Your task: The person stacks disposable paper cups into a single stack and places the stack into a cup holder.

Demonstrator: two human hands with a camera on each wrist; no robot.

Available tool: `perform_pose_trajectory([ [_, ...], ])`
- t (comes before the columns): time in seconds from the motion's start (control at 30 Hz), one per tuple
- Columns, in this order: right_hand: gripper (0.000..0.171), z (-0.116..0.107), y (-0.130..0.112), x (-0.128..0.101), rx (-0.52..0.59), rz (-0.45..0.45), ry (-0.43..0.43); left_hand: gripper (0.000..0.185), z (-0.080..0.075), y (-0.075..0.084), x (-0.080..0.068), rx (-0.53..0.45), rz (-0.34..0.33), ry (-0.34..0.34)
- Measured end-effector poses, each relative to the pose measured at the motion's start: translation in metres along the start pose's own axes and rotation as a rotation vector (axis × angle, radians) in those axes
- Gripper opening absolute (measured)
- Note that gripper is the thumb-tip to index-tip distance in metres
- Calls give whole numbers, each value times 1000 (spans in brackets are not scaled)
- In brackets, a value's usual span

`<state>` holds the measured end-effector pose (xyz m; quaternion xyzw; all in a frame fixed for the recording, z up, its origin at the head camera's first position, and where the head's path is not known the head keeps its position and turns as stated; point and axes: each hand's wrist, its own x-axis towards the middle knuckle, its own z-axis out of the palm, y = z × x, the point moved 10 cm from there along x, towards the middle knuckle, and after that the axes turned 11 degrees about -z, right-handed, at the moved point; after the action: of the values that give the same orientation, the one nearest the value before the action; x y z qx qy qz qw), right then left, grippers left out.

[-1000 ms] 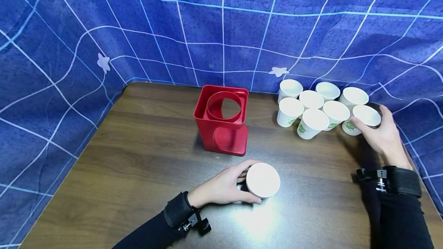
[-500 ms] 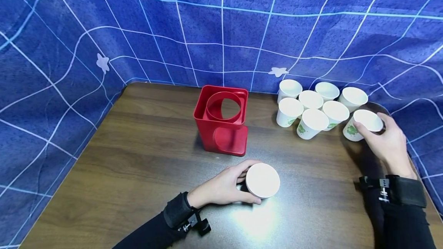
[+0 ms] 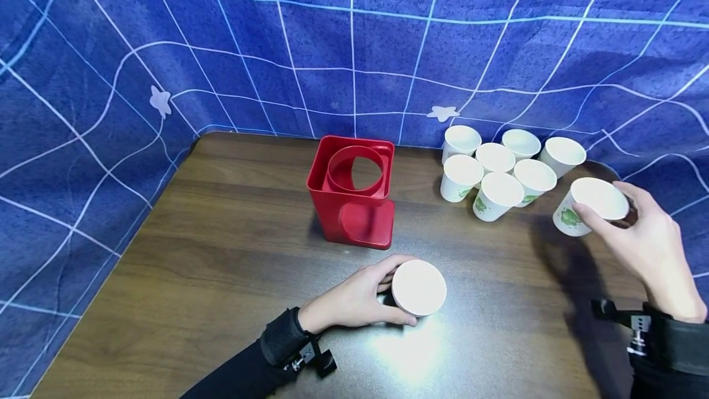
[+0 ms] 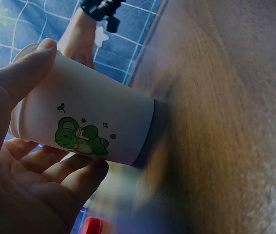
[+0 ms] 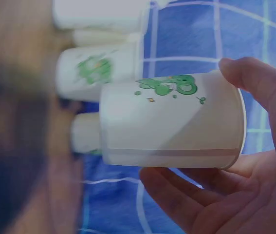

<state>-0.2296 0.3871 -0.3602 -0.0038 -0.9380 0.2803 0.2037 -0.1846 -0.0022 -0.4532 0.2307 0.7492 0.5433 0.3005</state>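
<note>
Paper cup point(image 3: 600, 201), mouth up, lifted off the table point(image 3: 221, 251) in the right hand point(image 3: 645, 236); thumb and fingers grip opposite sides, presumably keeping the mouth uncovered. Left hand point(image 3: 365, 298) curls round a second cup point(image 3: 419, 288), upright, likely steadying it. Seven more cups point(image 3: 498, 194) clustered left of right hand, mouths up, apparently easy to grasp. Red holder point(image 3: 330, 217) just beyond left hand.
</note>
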Motion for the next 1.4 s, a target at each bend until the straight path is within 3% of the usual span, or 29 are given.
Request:
perform_pose_trajectory([
  [0.2,71,-13,-38,-7,-31,-53,12,82,0,-1,0,4,5,0],
  [0.43,71,-14,-89,-19,43,-194,50,82,1,0,0,-4,7,-2],
  [0.97,85,27,-187,-53,287,-493,-131,83,0,2,-1,4,52,1],
  [1.2,92,39,-214,-67,402,-586,-178,82,1,2,2,-27,34,-1],
  [1.4,89,54,-229,-79,449,-643,-246,81,1,2,1,8,53,9],
])
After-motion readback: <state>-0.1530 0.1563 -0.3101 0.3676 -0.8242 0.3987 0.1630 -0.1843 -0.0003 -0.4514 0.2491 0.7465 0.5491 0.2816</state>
